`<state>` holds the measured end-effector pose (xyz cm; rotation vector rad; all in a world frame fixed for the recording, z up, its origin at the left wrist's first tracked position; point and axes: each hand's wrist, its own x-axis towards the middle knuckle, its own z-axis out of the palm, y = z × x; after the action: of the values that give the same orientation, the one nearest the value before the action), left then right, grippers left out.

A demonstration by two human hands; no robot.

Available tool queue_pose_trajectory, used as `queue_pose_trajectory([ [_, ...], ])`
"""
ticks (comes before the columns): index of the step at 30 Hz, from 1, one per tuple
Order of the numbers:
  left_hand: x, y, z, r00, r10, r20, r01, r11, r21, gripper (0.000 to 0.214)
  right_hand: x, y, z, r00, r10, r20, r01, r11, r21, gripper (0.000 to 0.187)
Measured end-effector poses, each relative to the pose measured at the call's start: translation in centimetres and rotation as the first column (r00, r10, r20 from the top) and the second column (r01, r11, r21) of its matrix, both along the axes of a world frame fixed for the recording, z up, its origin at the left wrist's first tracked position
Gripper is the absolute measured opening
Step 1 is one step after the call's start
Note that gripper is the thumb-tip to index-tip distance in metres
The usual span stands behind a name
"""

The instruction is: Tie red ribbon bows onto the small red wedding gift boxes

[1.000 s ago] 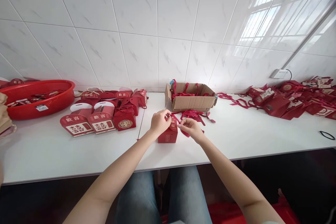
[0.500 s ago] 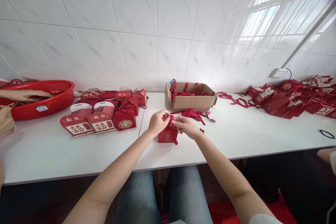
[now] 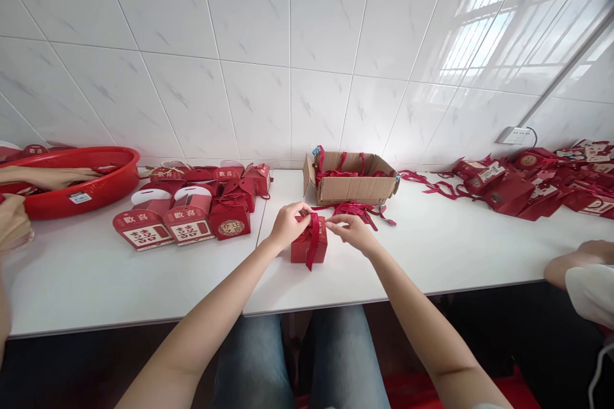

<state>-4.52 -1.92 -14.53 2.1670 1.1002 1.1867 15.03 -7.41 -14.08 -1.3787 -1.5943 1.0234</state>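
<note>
A small red gift box [image 3: 298, 252] stands upright on the table in front of me, with a red ribbon [image 3: 313, 244] on top and one tail hanging down its front. At the upper left of the box, my left hand [image 3: 290, 226] pinches the ribbon near the knot. My right hand [image 3: 354, 232] is at the upper right of the box, thumb and fingertips pressed together; what lies between them is too small to tell. Just behind the box lies a pile of red ribbons [image 3: 355, 209].
Behind stands an open cardboard box [image 3: 352, 190] with ribbons. Several red gift boxes [image 3: 192, 220] sit on the left, beside a red basin [image 3: 96, 192] where a co-worker's hand reaches in. More red boxes [image 3: 515, 188] are heaped on the right, near another person's arm [image 3: 570, 262].
My right hand has drawn a little to the right, away from the knot. The ribbon tail now hangs straighter down the front. At the right, another person's arm has come onto the table edge.
</note>
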Motion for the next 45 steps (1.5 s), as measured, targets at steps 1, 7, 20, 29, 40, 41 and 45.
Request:
queue_pose_trajectory([
  [1, 0.0, 0.0, 0.1, 1.000, -0.006, -0.005, 0.006, 1.000, 0.001, 0.006, -0.6, 0.5, 0.0, 0.996, 0.032, -0.081, -0.033, 0.999, -0.005, 0.046],
  [7, -0.1, 0.1, 0.2, 1.000, -0.009, 0.005, 0.009, 1.000, -0.017, 0.008, -2.4, 2.5, -1.0, 0.932, 0.210, -0.295, -0.240, 0.969, -0.067, 0.040],
  [20, -1.2, 0.3, -0.7, 0.998, 0.010, -0.063, -0.019, 0.990, -0.139, 0.021, -3.4, 2.6, -2.0, 0.952, -0.001, -0.305, -0.030, 0.995, -0.095, 0.027],
  [29, 0.0, 0.1, 0.0, 0.999, -0.038, 0.010, 0.039, 0.984, -0.174, 0.020, -3.2, 2.8, -1.8, 0.954, 0.036, -0.298, -0.067, 0.993, -0.095, 0.024],
  [40, -2.4, 0.8, -1.4, 0.997, 0.053, 0.052, -0.039, 0.971, -0.237, 0.023, -2.4, 2.9, -2.1, 0.929, 0.125, -0.349, -0.171, 0.980, -0.104, 0.034],
  [41, -3.1, 1.0, -1.7, 0.997, 0.061, 0.052, -0.045, 0.964, -0.264, 0.027, -2.5, 3.0, -2.1, 0.928, 0.126, -0.350, -0.173, 0.979, -0.107, 0.035],
  [45, -5.1, 1.5, -2.7, 0.996, 0.087, 0.027, -0.071, 0.929, -0.364, 0.032, -2.4, 3.1, -1.8, 0.933, 0.126, -0.338, -0.177, 0.976, -0.125, 0.035],
])
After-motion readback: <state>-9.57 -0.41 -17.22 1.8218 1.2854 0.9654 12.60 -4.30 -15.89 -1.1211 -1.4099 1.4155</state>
